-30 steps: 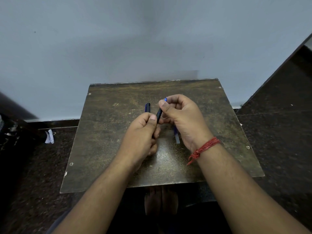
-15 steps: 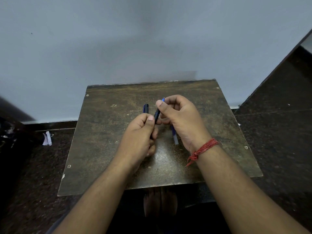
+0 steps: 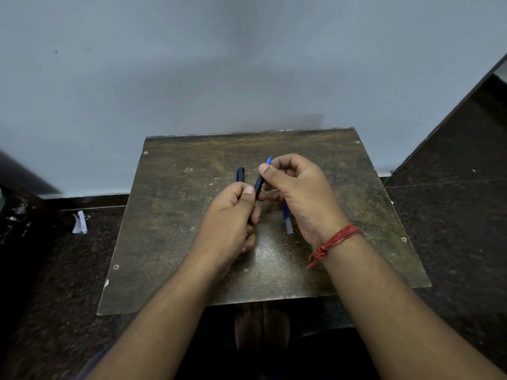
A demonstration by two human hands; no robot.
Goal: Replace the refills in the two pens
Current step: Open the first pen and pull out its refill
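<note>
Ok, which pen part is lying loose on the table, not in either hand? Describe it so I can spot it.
Start at the small brown table against the grey wall. Just under the right hand, the one with the red thread at its wrist, a slim blue pen piece lies flat. Unlike the dark pen held between both hands, nothing holds it, and its near end is clear.
</note>
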